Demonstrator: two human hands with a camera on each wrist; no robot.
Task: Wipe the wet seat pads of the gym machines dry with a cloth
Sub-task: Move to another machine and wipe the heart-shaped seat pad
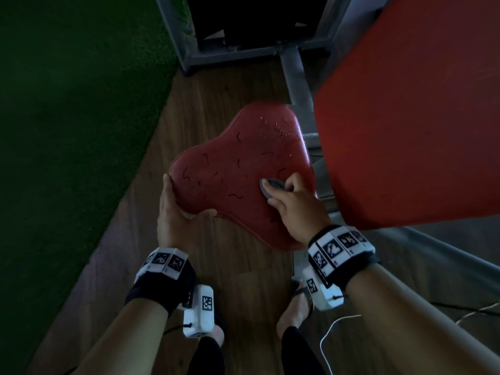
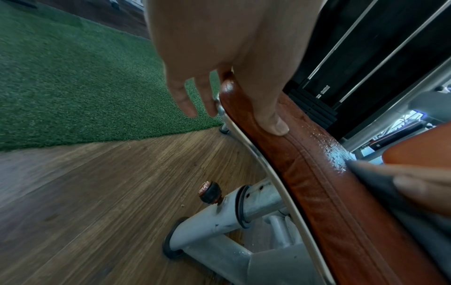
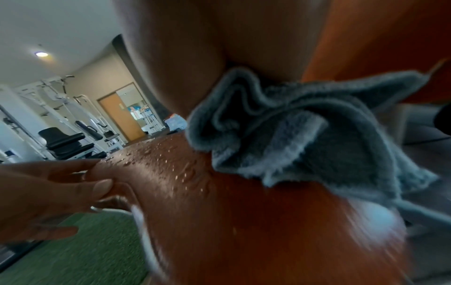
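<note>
The right hand [image 1: 292,204] has its fingers curled over a bunched grey terry cloth [image 3: 305,135], pressing it down on the near right part of the red, lobed, stitched vinyl seat pad [image 1: 238,174]. The left hand [image 1: 176,209] has its grip on the pad's near left edge, thumb [image 2: 270,117] lying on top and fingers [image 2: 187,104] reaching below the rim. Water beads [image 1: 281,125] glisten on the far right of the pad, near the grey steel post [image 1: 296,77] of the machine frame. A large red upholstered back pad [image 1: 411,109] rises just right of the seat. Brown wood-plank floor [image 1: 205,104] lies beneath, with green artificial turf [image 1: 81,104] to the left.
</note>
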